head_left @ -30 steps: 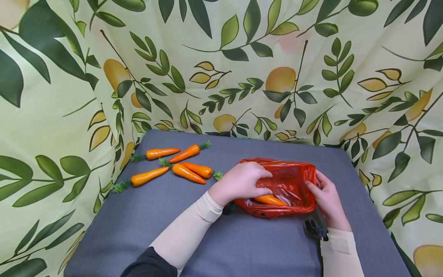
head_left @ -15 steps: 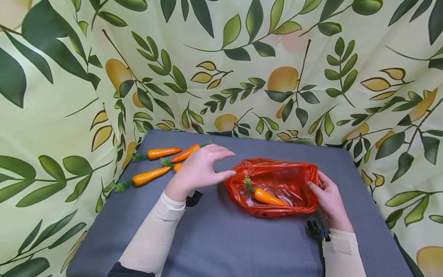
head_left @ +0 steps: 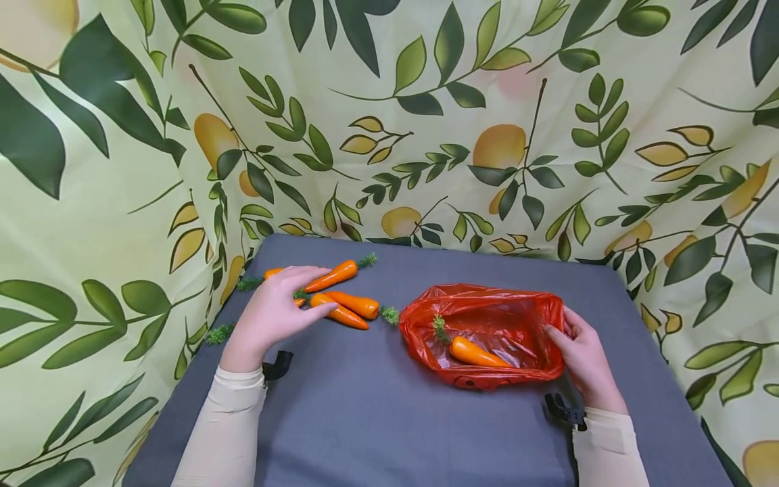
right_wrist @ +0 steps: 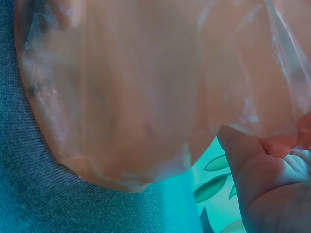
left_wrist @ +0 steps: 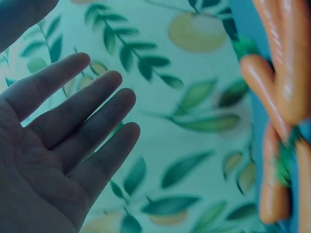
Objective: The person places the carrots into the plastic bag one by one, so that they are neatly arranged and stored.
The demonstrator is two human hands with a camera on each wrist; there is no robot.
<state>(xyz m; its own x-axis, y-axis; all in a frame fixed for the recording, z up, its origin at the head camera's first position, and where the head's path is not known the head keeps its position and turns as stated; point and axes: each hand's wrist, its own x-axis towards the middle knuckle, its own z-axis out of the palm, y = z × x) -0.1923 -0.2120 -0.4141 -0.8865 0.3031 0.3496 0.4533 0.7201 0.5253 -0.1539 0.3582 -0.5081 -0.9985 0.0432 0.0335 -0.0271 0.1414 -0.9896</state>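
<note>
My right hand (head_left: 584, 355) pinches the right rim of a red plastic bag (head_left: 420, 318), whose mouth gapes toward me. One orange carrot (head_left: 477, 352) with a green top lies inside it. In the right wrist view the thumb presses against the bag's film (right_wrist: 136, 107). My left hand (head_left: 275, 312) hovers over the group of carrots at the table's left, with nothing in its grasp. Its fingers (left_wrist: 97, 107) are spread and fairly straight in the left wrist view. Beside it lie loose carrots, among them an upper carrot (head_left: 335, 275) and a nearer carrot (head_left: 341, 312); others are partly hidden behind the hand.
A grey cloth-covered table (head_left: 377, 433) bears everything. Leaf-patterned fabric (head_left: 426, 122) hangs behind and along both sides. Black camera mounts sit at the left wrist (head_left: 278, 365) and the right wrist (head_left: 564, 410).
My left hand has come out of the bag mouth and travelled left to the loose carrots, uncovering the carrot inside the bag. My right hand keeps its hold on the rim.
</note>
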